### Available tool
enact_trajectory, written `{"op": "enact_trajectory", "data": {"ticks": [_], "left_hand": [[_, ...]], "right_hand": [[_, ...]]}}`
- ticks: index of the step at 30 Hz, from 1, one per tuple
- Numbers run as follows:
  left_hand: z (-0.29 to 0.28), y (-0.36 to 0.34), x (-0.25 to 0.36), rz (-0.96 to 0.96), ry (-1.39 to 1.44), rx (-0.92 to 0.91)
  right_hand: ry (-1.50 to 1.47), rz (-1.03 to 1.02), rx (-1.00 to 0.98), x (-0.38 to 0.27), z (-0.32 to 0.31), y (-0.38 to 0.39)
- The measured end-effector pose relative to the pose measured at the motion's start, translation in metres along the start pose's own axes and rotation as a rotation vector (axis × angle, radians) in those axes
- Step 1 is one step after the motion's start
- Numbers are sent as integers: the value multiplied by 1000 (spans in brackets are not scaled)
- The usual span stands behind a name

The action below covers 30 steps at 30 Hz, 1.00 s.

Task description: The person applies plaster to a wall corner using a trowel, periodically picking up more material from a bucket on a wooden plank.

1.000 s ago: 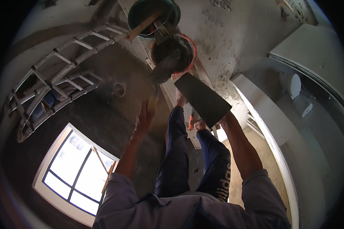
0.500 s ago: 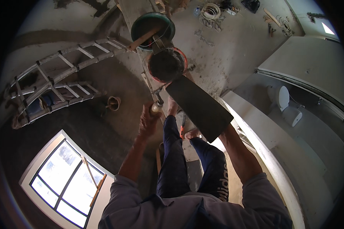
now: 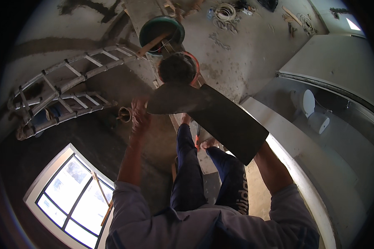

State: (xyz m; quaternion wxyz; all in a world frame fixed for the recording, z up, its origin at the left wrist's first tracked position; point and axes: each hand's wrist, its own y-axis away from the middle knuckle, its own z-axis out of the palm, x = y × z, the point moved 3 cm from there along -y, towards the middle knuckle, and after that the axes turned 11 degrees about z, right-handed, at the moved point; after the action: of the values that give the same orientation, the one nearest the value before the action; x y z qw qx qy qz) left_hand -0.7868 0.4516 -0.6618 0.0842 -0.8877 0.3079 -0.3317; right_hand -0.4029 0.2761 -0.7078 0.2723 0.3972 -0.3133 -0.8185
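Observation:
My left hand (image 3: pixel 140 118) is closed round the handle of a trowel, which the fingers mostly hide. The broad, dark, rounded trowel blade (image 3: pixel 170 99) reaches right, overlapping the upper end of a long dark rectangular plasterer's float (image 3: pixel 232 124). My right hand (image 3: pixel 260 150) holds the float at its lower right end; the fingers are hidden beneath it. Just beyond the blade stands a reddish-rimmed bucket (image 3: pixel 196 62) with dark grey material inside. Behind it is a green tub (image 3: pixel 178 27) with a wooden stick (image 3: pixel 156 43) across its rim.
A metal ladder (image 3: pixel 81 76) stretches across the left. Near it stands a small bucket (image 3: pixel 124 114). A plank (image 3: pixel 133 18) runs under the containers. Coiled hose (image 3: pixel 225 12) lies on the far floor. To the right are a white wall edge (image 3: pixel 307 189) and a toilet (image 3: pixel 308 103).
My left hand has moved left and the trowel has turned, so its blade now shows broadside over the float's end. The float has shifted slightly right and down.

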Motion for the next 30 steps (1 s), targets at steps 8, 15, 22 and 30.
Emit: {"op": "enact_trajectory", "data": {"ticks": [8,15,22,30], "left_hand": [[-1,-4,-37,-53,-20,-89],[42,118,-94,-537,262,-433],[85,51,-64,-677,-19,-849],[172,25,-60,-163,-315,-962]], "right_hand": [[-114,-29,66,-3,-13,13],[-227,-75,101,-20,-22,-4],[-389,-125,224,-5,-61,25],[-554,-139,297,31,-59,49]]}}
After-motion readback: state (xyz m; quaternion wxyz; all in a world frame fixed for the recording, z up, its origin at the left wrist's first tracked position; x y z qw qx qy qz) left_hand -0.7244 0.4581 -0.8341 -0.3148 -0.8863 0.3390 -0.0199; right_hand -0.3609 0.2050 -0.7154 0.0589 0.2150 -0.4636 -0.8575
